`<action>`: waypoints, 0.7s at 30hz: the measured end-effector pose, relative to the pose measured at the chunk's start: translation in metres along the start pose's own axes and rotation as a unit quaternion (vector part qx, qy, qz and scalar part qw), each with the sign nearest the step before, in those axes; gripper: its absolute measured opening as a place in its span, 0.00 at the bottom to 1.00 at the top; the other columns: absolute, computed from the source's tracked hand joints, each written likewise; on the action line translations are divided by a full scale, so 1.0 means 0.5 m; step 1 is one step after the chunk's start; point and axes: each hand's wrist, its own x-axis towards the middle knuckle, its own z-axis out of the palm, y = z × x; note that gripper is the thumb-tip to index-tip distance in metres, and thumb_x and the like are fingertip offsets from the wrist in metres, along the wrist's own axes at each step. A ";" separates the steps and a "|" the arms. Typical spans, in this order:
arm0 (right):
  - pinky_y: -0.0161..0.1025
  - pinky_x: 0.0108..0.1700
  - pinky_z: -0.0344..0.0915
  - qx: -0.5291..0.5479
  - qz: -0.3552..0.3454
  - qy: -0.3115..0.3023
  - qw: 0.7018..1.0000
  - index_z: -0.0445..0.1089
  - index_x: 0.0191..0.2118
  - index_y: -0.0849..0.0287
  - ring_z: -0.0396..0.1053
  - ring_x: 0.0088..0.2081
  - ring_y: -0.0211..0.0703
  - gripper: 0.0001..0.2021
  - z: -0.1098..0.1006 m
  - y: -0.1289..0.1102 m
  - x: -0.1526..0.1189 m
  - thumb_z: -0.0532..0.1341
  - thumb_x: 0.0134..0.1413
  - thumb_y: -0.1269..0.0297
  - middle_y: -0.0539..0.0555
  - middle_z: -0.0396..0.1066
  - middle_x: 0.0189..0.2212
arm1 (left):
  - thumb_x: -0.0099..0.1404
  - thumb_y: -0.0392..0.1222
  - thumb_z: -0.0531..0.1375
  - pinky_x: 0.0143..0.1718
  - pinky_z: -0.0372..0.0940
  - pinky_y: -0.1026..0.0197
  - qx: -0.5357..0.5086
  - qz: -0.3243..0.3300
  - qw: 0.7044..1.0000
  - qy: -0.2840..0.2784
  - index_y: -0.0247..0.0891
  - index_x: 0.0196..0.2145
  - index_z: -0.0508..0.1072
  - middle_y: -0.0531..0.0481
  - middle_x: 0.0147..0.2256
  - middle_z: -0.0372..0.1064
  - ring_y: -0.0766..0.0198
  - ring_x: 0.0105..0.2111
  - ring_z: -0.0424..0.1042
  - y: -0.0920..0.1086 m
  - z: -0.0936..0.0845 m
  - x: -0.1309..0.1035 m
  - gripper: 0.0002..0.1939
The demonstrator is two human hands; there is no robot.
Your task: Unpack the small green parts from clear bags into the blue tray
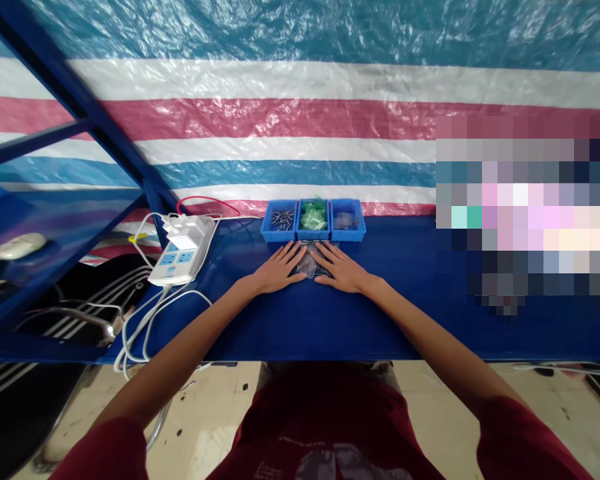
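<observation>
Both palms face down on the blue table. My left hand (pixel 280 268) lies with spread fingers over the left side of a clear plastic bag (pixel 310 264). From the other side, my right hand (pixel 344 268) rests on the bag, its fingers also apart. Small contents show through the plastic, too unclear to name. Just beyond the fingertips stand three blue bins in a row. Dark screws fill part of the left bin (pixel 279 235). Green plastic packets (pixel 314 216) are in the middle bin (pixel 313 235). Small greyish clear pieces (pixel 347 221) lie in the right bin (pixel 347 235).
A white power strip (pixel 179 263) with plugged-in adapters (pixel 185 230) and loose white cables (pixel 145 327) sits on the table's left. A blue metal frame (pixel 105 133) rises there, near a white mouse (pixel 21 246). Striped sheeting (pixel 280 120) hangs behind. The right side is pixelated.
</observation>
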 end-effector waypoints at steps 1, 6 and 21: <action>0.56 0.69 0.38 0.000 0.006 -0.001 1.000 0.41 0.70 0.57 0.28 0.71 0.55 0.40 0.000 -0.001 0.004 0.43 0.61 0.37 0.57 0.33 0.71 | 0.70 0.64 0.39 0.68 0.35 0.49 0.000 -0.002 1.000 0.002 0.37 0.70 0.35 0.45 0.70 0.28 0.52 0.69 0.29 -0.002 0.001 0.006 0.40; 0.55 0.69 0.40 -0.011 0.024 0.021 0.999 0.44 0.70 0.58 0.32 0.70 0.54 0.35 0.010 -0.004 0.018 0.44 0.65 0.42 0.59 0.37 0.70 | 0.71 0.62 0.39 0.68 0.36 0.50 -0.008 -0.011 1.000 0.017 0.33 0.69 0.39 0.41 0.70 0.32 0.53 0.69 0.32 -0.009 0.011 0.021 0.39; 0.53 0.65 0.54 -0.017 0.038 0.162 0.986 0.59 0.64 0.62 0.55 0.65 0.54 0.27 0.032 -0.014 0.032 0.53 0.64 0.54 0.62 0.60 0.62 | 0.73 0.54 0.44 0.67 0.47 0.51 -0.093 -0.035 0.986 0.133 0.34 0.67 0.51 0.39 0.67 0.46 0.54 0.68 0.43 0.006 0.040 0.034 0.31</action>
